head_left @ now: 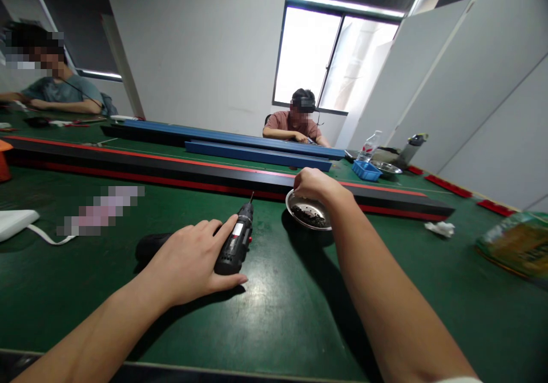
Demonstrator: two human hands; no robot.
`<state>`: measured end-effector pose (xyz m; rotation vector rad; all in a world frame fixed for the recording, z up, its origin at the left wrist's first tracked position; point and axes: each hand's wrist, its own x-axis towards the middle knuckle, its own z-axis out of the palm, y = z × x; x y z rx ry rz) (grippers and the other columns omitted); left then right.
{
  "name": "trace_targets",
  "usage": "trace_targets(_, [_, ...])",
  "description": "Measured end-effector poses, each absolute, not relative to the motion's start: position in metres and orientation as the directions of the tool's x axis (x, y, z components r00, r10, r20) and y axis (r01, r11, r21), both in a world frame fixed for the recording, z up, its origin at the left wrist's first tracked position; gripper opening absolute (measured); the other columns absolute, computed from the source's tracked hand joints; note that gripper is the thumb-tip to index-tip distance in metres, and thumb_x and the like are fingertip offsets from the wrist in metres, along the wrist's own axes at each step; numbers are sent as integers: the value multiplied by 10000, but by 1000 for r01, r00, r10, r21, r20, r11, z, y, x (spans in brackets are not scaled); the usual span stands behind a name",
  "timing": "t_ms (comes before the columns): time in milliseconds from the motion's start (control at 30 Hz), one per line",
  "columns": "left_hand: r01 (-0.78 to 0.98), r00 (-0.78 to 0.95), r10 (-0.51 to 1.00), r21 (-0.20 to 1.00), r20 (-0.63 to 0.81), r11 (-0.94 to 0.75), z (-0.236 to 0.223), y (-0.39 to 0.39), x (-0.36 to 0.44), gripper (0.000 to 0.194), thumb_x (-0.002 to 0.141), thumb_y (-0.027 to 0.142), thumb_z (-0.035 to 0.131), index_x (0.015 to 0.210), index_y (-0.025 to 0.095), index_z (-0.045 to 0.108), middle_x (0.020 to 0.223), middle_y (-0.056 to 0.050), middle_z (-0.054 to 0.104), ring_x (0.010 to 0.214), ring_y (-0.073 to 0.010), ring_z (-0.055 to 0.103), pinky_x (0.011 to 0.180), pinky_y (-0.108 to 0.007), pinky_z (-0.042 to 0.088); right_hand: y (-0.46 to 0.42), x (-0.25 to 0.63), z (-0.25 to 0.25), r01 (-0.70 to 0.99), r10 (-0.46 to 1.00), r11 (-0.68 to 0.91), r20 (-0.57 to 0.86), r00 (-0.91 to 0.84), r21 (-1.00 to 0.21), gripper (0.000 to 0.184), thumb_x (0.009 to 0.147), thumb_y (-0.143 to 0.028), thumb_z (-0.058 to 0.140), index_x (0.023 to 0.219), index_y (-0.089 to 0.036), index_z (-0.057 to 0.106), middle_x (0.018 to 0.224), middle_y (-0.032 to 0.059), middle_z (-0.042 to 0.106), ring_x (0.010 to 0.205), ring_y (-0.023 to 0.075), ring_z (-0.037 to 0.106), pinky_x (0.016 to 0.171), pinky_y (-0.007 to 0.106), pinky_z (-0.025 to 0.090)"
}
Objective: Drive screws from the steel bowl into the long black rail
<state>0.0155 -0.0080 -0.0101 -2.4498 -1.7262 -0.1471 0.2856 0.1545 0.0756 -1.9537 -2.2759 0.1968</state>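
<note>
My left hand [192, 260] lies over a black electric screwdriver [234, 243] on the green table [278, 309], fingers wrapped loosely around its body. The bit points away toward a long black and red rail [171, 169]. My right hand [314, 186] hovers over a small metal bowl [308, 210] holding several dark screws, with its fingers curled downward into the bowl. What the fingertips pinch is hidden.
Blue rails [257, 153] lie behind the black one. A blue bin [367, 170], water bottle [369, 143] and metal dish [386, 168] stand at the far right. Two other people sit at the table's far side. A white device [15, 223] with cable lies left; a packet [516, 243] lies right.
</note>
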Motion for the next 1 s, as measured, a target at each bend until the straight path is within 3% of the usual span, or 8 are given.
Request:
trace_targets(233, [941,339,928,-77,157,-330,-10,-8,15,1073,837,875,528,1661,204,379,1289,-178,713,1103,-373,705,952,-475,536,166,283,73,951,971,197,182,-155,-239,143,851,-153,727,931,-183,842,1015,145,814,932,246,757,901,304,547])
trace_targets(500, [940,340,928,-78,154,-332,-10,-8,16,1087,839,876,531,1663,185,374,1278,-184,707,1094,-373,695,954,-491,543,157,283,75,971,993,116,50,-107,-211,194,801,-140,735,968,-162,831,1002,169,807,858,256,757,763,298,549])
trace_targets(667, [942,337,928,-73,158,-329,-11,-8,16,1100,829,887,529,1665,189,371,1281,-184,704,1095,-372,694,957,-495,547,156,285,76,975,997,77,5,-77,-210,241,816,-152,724,1034,-146,824,1055,190,801,909,268,763,790,310,561])
trace_targets(867, [941,338,927,-78,163,-330,-10,-9,17,1085,833,879,533,1658,191,382,1277,-180,706,1105,-368,692,970,-487,542,164,274,69,968,982,146,146,-117,-204,223,862,-183,704,1041,-159,835,1080,176,807,999,274,760,900,323,550])
trace_targets(1000, [942,336,927,-77,164,-328,-9,-9,18,1088,828,880,538,1656,190,384,1273,-181,709,1095,-377,697,955,-494,544,161,254,60,952,960,220,218,-173,-213,223,884,-210,681,1037,-180,841,1054,161,816,982,283,760,872,334,548])
